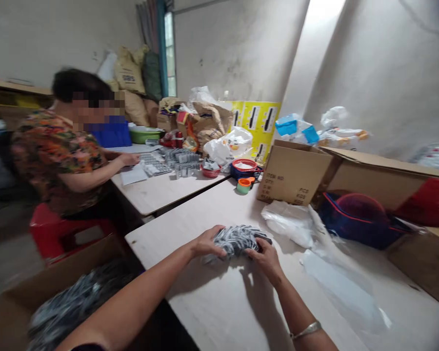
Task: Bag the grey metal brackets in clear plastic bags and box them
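Observation:
A long bundle of small grey packets in clear plastic (239, 240) lies across the near table in the head view. At its left end my left hand (209, 242) is closed, thumb on the near side and fingers over the far side. My right hand (265, 256) grips the other end, fingers wrapped round it. What exactly the packets contain is too small to tell. Similar plastic-wrapped packets (82, 297) fill an open cardboard box (16, 312) at the lower left, below the table's edge.
A co-worker (66, 146) sits at the adjoining table (139, 195), handling small grey pieces (183, 161). An orange and green cup (245, 185) and red basket (244, 165) stand ahead. Cardboard box (292, 173), clear plastic bags (289, 222) and dark blue basket (354, 219) occupy the right.

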`<state>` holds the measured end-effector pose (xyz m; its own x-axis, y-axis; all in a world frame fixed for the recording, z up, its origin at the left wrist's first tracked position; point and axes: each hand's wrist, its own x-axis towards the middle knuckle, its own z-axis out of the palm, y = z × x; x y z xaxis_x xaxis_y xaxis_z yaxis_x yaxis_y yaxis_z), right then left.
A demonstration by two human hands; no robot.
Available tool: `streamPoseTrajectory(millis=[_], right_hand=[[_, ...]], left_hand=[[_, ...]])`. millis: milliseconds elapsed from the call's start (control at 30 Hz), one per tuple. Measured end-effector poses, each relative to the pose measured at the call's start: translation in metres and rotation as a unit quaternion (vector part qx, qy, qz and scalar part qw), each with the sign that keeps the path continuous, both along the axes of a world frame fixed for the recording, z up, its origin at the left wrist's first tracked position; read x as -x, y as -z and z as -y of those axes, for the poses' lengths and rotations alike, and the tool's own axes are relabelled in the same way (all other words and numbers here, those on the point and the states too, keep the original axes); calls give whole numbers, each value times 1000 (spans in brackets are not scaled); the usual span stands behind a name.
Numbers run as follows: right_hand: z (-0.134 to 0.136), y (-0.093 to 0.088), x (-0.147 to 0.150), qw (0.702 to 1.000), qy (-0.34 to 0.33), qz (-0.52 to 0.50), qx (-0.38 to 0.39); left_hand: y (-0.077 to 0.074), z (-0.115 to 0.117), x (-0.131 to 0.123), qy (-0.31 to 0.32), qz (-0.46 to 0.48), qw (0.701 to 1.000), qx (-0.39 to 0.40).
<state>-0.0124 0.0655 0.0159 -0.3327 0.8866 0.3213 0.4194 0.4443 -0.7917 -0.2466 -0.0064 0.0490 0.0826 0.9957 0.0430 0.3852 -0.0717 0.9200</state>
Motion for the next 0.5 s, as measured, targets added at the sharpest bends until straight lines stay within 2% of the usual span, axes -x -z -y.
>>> streamPoseTrajectory(millis=[100,267,367,500], right_hand=[[14,4,-3,999,-40,25,26],[33,7,-35,989,-16,141,49],[37,5,-56,972,-19,225,68],[31,5,-71,941,-38,335,39]], left_hand=[[1,5,-11,-35,13,999,-2],[8,32,-38,-63,-45,997,-12],[17,51,-63,-76,-76,994,-12],[25,67,-91,-84,-91,992,-18]])
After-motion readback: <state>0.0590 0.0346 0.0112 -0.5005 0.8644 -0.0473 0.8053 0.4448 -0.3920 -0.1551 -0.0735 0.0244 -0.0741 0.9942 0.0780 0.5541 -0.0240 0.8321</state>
